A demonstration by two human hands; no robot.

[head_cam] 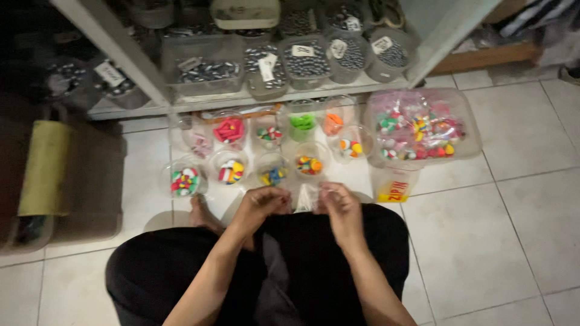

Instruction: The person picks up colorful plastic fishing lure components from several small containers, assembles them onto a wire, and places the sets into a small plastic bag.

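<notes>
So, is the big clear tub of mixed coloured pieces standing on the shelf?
No, the big clear tub stands on the tiled floor in front of the shelf, right of the small cups.

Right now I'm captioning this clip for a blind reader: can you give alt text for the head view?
Seated on a tiled floor, a person's left hand and right hand hold a small clear plastic bag between them. Clear cups of colourful small pieces and a large clear tub stand before a shelf.

Pale square floor tiles (519, 199) with thin dark grout lines cover the room. At twelve o'clock stands a white metal shelf rack (136, 66). At nine o'clock a brown box (90, 181) sits in dim light.
</notes>
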